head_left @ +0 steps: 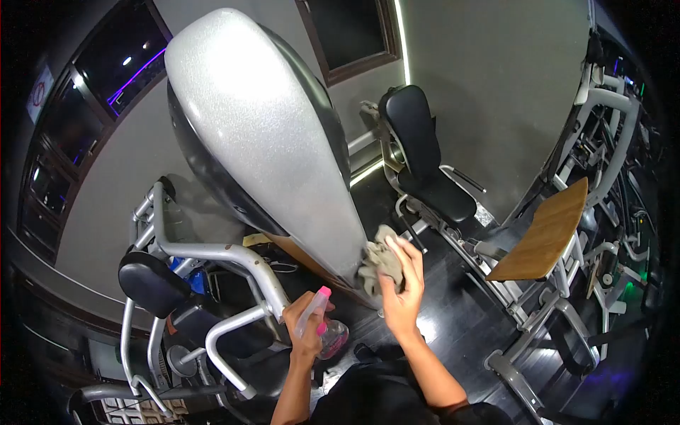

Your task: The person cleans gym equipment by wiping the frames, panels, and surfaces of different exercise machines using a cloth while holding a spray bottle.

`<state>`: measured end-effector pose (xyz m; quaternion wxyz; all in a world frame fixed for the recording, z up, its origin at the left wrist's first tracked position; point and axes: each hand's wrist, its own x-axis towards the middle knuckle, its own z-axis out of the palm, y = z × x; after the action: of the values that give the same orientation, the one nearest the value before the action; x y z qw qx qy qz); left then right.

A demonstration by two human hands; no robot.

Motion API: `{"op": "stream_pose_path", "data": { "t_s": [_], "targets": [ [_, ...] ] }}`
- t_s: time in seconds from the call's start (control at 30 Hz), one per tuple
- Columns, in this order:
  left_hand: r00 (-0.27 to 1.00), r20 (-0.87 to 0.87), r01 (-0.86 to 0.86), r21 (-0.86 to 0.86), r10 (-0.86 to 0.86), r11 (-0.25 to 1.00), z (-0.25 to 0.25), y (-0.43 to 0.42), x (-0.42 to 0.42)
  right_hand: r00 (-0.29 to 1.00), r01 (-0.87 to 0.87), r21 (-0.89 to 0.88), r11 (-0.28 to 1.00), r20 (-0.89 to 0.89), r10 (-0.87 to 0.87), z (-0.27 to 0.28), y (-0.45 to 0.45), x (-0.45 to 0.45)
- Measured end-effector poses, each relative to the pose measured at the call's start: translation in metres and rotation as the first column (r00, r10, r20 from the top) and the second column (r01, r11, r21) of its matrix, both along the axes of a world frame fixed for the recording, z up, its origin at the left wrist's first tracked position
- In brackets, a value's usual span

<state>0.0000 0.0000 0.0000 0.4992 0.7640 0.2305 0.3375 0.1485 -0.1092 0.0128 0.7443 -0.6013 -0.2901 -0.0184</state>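
Observation:
My left hand [306,331] is wrapped round the neck of a clear spray bottle [334,340] with a pink nozzle, low at the centre. In my right hand [405,283] is a crumpled grey-beige cloth [382,265], gripped between thumb and fingers. The cloth is at the lower tip of a tall, glossy silver-grey machine cover [269,127]; whether it presses on the surface I cannot tell. Black side panels flank the cover, which rises up and to the left. The spray bottle hangs left of the cloth, apart from the cover.
On the left stands a silver-framed exercise machine [244,258] with a black pad [152,283]. A black padded seat [414,142] is against the back wall. To the right, a wooden board [542,234] sits on a metal frame. Dark flooring [453,322] lies below.

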Motion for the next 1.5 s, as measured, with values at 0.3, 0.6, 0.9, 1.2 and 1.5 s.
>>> {"op": "stream_pose_path", "data": {
  "t_s": [0.3, 0.6, 0.9, 1.2, 1.5],
  "targets": [
    [0.983, 0.176, 0.085, -0.195, -0.05, 0.977, -0.029, 0.022, -0.017, 0.846, 0.355, -0.069, 0.932, 0.447, -0.289, -0.107, 0.044, -0.02],
    [0.961, 0.204, 0.228, -0.201, -0.187, 0.953, -0.055, 0.044, -0.032, 0.96, 0.232, 0.008, 0.973, -0.165, -0.228, -0.084, 0.05, -0.016],
    [0.934, 0.19, 0.34, -0.204, -0.304, 0.918, -0.059, 0.051, -0.038, 0.994, 0.093, 0.1, 0.991, -0.072, -0.086, -0.025, 0.05, 0.014],
    [0.941, 0.183, 0.308, -0.126, -0.283, 0.943, -0.055, 0.05, -0.03, 0.897, 0.441, -0.151, 0.885, 0.03, -0.442, -0.137, 0.061, -0.055],
    [0.946, 0.157, 0.316, -0.261, -0.283, 0.912, -0.053, 0.056, -0.033, 0.674, 0.511, 0.173, 0.842, 0.526, -0.518, -0.032, 0.075, -0.036]
  ]
}}
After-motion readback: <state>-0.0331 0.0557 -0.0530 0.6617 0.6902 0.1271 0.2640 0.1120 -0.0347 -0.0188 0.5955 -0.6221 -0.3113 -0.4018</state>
